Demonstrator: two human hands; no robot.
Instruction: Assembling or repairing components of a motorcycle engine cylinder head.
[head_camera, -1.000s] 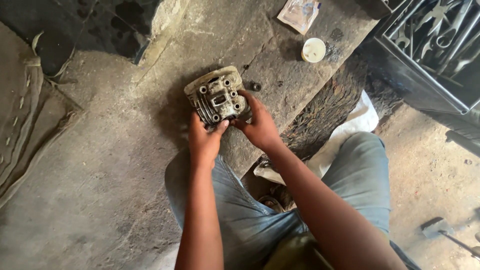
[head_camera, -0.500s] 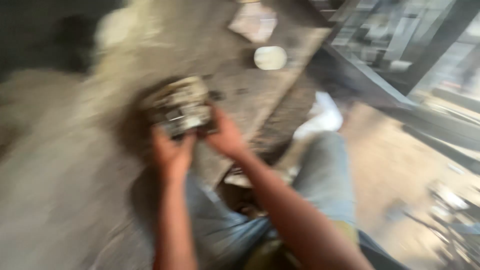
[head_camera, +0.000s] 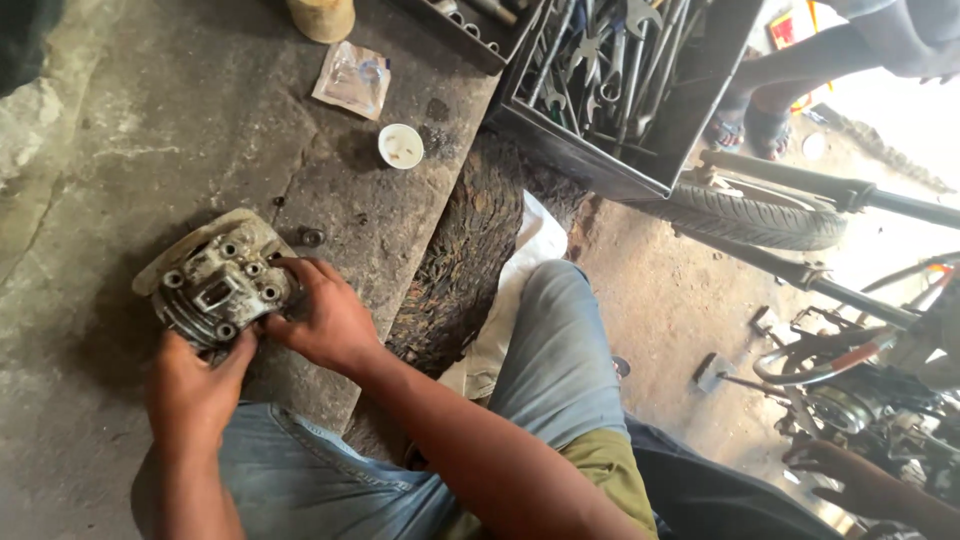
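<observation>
A grimy grey metal engine cylinder head with fins and several bolt holes rests on a concrete slab above my knees. My left hand grips its near edge from below, thumb against the fins. My right hand holds its right side, fingers curled onto the top face. Both of my forearms reach up from my lap, over my blue jeans.
A small white cap and a clear plastic packet lie on the slab. A black metal toolbox full of wrenches stands at upper right. A motorcycle tyre and frame lie right. Another person's hand and feet are nearby.
The view has swung to the right, bringing the toolbox, tyre and another person into sight. Both hands keep their hold on the cylinder head, which now sits at the lower left of the view.
</observation>
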